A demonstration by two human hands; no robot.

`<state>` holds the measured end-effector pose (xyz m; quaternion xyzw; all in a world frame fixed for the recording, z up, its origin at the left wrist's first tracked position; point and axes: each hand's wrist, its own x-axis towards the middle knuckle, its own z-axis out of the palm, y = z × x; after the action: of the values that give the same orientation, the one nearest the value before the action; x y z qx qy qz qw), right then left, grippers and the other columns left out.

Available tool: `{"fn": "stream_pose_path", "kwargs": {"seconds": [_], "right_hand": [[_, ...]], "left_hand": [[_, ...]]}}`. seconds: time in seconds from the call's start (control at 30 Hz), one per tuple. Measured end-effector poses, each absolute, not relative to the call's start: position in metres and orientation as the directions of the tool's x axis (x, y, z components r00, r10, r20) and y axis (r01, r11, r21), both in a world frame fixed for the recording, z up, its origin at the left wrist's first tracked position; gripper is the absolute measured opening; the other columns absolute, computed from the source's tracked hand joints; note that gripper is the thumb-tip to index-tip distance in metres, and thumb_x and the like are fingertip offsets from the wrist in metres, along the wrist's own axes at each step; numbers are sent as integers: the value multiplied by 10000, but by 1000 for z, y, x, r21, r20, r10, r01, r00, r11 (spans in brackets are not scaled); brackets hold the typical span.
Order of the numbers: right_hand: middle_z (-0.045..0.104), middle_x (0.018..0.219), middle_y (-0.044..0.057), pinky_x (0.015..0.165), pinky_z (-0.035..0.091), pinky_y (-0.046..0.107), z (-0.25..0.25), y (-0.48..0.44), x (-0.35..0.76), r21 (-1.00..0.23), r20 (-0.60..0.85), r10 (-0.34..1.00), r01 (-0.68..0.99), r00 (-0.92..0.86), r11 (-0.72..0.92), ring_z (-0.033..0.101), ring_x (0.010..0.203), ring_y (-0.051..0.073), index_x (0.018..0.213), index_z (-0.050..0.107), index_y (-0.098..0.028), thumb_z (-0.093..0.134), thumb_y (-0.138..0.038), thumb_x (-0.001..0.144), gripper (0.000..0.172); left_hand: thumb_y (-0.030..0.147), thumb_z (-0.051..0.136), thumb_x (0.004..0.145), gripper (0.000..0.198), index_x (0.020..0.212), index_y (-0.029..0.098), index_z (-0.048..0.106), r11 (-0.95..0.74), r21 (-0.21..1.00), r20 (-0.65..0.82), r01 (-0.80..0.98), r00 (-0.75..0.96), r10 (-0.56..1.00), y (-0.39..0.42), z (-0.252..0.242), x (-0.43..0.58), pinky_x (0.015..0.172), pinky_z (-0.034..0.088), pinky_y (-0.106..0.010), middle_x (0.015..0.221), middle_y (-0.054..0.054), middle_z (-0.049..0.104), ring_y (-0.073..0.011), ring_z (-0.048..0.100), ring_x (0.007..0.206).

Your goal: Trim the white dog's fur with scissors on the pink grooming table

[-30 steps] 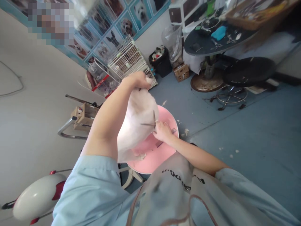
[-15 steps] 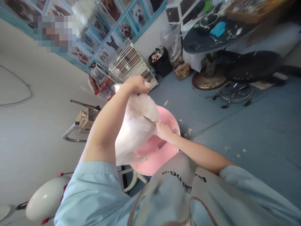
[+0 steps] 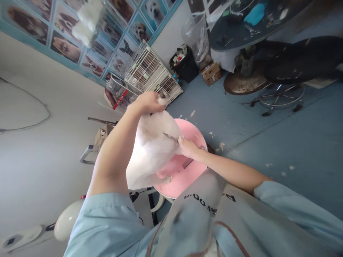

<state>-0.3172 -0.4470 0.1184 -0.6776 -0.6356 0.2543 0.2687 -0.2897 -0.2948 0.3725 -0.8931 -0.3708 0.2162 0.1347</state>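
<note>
A fluffy white dog (image 3: 150,153) is on a round pink table (image 3: 182,184). My left hand (image 3: 150,102) is closed around the dog's muzzle (image 3: 162,100), with the dark nose showing past my fingers. In my right hand (image 3: 189,147) I grip a pair of scissors (image 3: 170,137); their blades point left and lie against the fur at the side of the dog's neck or chest. The handles are mostly hidden by my fingers. A flat comb-like piece (image 3: 187,163) and a tuft of cut fur (image 3: 168,179) lie on the table near the dog.
Beyond the table stand a white wire cage (image 3: 152,71), a black bin (image 3: 185,66) and a cardboard box (image 3: 211,73). At the right are a dark round table (image 3: 227,37) with tools and a black wheeled stool (image 3: 300,60). Fur clumps (image 3: 222,146) dot the blue floor.
The whole view has shifted a little. My left hand and the dog's head have moved slightly left, and more of the muzzle shows. The scissors stay against the fur.
</note>
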Motion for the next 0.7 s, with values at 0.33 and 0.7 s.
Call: {"fn": "stream_pose_path", "kwargs": {"seconds": [0.33,0.7], "right_hand": [[709,1208,148,794,526,345,100,-434,-297,-809,84,996,584,-12,75,701,1010,273,1306,528,-155,548,-216,914,397],[724,1144,142,738,519,336,102,-424,-277,-830,96,991,542,-96,132,691,906,251,1289,548,-150,606,-229,837,463]], "left_hand": [[523,650,686,443,1011,226,694,-663,-456,-280,594,612,740,-301,374,-297,816,516,-344,1009,-115,738,-311,688,986],[530,624,705,441,1011,221,696,-643,-488,-301,591,577,759,-306,377,-298,877,509,-335,1023,-108,742,-320,680,1035]]}}
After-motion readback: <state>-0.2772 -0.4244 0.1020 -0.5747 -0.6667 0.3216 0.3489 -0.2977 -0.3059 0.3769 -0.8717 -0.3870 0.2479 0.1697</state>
